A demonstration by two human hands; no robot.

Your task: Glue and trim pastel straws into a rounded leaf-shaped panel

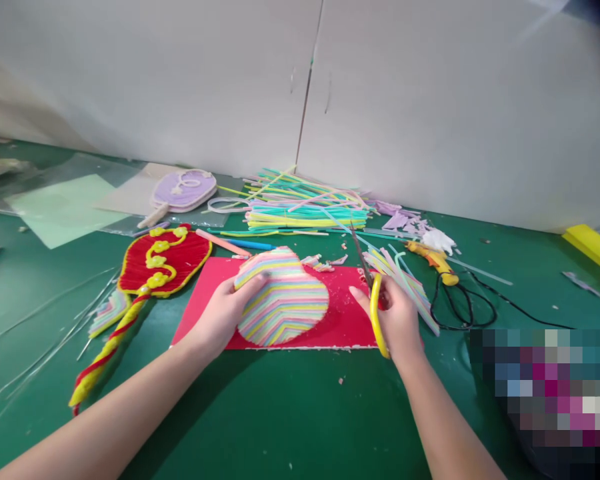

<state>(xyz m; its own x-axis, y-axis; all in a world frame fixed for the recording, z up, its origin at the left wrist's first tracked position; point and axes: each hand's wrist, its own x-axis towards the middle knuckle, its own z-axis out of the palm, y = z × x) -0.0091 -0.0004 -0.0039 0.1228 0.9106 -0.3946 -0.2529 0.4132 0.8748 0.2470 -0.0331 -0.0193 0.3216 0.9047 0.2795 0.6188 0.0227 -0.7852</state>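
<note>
My left hand (223, 313) grips the left edge of a rounded piece made of pastel striped straws (286, 299), holding it just above a red sheet (343, 313) on the green table. My right hand (397, 319) is closed around yellow-handled scissors (375, 303), whose blades point up and away from me, apart from the striped piece. A fan of cut straw offcuts (410, 283) lies just right of the scissors.
A pile of loose coloured straws (305, 203) lies by the wall. A red and yellow fan (163, 260) with a twisted handle is at left, a purple fan (183, 190) behind it. A yellow glue gun (433, 259) with a black cord sits at right.
</note>
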